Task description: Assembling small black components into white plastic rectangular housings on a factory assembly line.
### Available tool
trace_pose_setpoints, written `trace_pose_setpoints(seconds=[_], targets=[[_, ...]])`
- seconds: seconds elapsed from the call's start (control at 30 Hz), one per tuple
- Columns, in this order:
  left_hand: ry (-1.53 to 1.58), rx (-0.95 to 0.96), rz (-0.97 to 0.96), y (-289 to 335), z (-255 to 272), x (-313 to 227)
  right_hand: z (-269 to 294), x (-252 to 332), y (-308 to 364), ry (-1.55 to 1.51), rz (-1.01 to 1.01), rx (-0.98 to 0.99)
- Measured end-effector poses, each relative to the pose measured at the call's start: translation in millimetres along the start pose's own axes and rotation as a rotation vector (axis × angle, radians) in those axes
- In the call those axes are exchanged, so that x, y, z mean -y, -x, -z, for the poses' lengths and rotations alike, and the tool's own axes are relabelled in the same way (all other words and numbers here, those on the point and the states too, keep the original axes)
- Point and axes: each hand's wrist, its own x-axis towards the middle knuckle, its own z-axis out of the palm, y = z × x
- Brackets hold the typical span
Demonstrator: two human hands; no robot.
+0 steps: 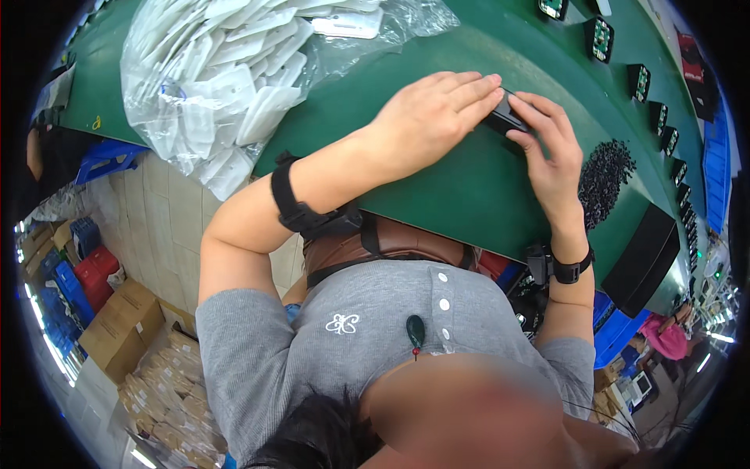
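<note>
Near: we're handling a black piece [506, 116] over the green table [469, 184], between both hands. Our left hand [426, 117] is reaching straight, close-set fingers to its left side; thumb is hiding, so we can't tell if that hand is gripping. Our right hand [556, 144] is holding the right side, thumb and fingers narrow around it. Can't tell if the piece is touching the table.

Status: we're judging this one partway; the fingers are covering too much to confirm. Just right of the right hand, a pile of small black parts [605, 184] is lying loose, so plenty is left.

Farther: a clear bag [418, 19] is holding many white pieces [258, 47], left. Along the right, a row of black units [631, 78] is showing green boards [601, 39]; we're reading those as begun, not covered.
</note>
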Motion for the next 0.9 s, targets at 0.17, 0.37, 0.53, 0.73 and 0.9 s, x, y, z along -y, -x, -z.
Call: trace_pose_setpoints(seconds=[0.17, 0.37, 0.53, 0.73, 0.9], targets=[[-0.010, -0.028, 0.059, -19.7, -7.2, 7.3, 9.4, -15.1, -10.5, -0.621, -0.533, -0.017], [0.617, 0.084, 0.490, -21.8, 8.0, 0.7, -0.8, 6.6, -14.3, -0.909, -0.456, -0.114], [-0.064, -0.254, 0.305, -8.5, 43.6, 18.2, 44.3, -29.7, -22.7, -0.614, -0.376, -0.396], [-0.832, 0.035, 0.393, 25.5, 76.1, 73.1, 133.6, -137.6, -62.2, -0.174, -0.383, -0.507], [-0.560, 0.087, 0.259, 21.2, 54.8, 44.2, 182.4, -247.4, -77.0, -0.061, -0.509, -0.350]])
